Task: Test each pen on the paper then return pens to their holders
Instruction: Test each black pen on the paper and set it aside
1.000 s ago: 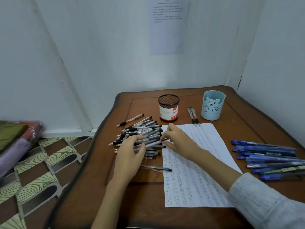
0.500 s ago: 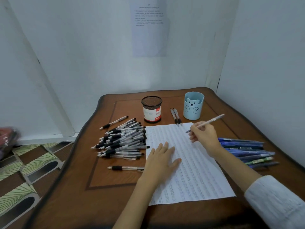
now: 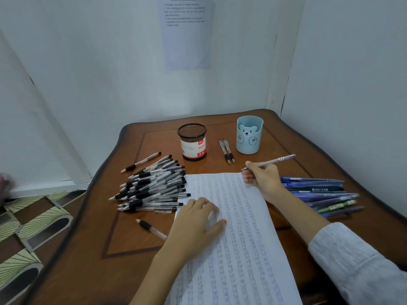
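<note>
Clear-plastic slim pen [image 3: 271,161] is sitting pinched in the right hand [image 3: 263,180], fingers curling round the barrel, tip pointing left just over the top right corner of the white lined paper [image 3: 242,249]; can't tell if it's touching. Meanwhile the left hand [image 3: 198,221] is resting on the paper's left edge, fingers loosely bent, gripping nothing, prob. pinning it to the brown wooden table [image 3: 132,271]. One black-grip pen [image 3: 149,228] is lying alone just beside that hand.

Progress, judging by the layout: paper is showing rows of marks top to bottom, so plenty of testing looks done, but returning hasn't begun. A big heap of clear black-grip pens [image 3: 152,188] is lying left of the paper, a fan of blue pens [image 3: 321,194] is lying right of it, and two more black-grip pens [image 3: 226,150] are lying between the holders.

Containers: black mesh holder [image 3: 192,142] w/ red-and-white label and pale blue bear-face cup [image 3: 248,137] are standing upright at the back, apart from each other. No pens are sticking above either rim, so both look empty, tho the insides aren't fully visible.
</note>
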